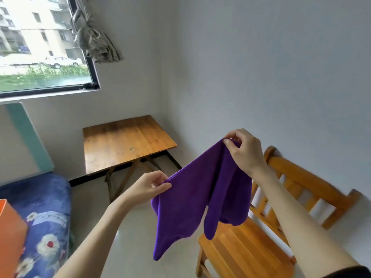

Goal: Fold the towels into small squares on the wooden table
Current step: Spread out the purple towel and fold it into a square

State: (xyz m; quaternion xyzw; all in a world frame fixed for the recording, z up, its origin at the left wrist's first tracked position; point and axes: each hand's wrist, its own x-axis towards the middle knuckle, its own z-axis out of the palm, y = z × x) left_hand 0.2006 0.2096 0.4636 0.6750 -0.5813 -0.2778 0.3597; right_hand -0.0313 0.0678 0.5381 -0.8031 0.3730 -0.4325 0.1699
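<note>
A wooden worktop (124, 142) stands bare by the wall under a window. The left hand (149, 186) and right hand (244, 150) each pinch a purple towel (192, 199), held up unfolded above a chair; folding seems barely begun.

Purple microfibre towel (192, 199): held in the air, hanging in loose folds, pinched at its upper edge by left hand (149, 186) and right hand (244, 152), the right higher. Square brown wooden tabletop (124, 141): folding legs, set in the room corner below a dark-framed window (46, 43). Orange slatted wooden chair (261, 237): under the towel. Blue floral bedcover (42, 213): lower left.
</note>
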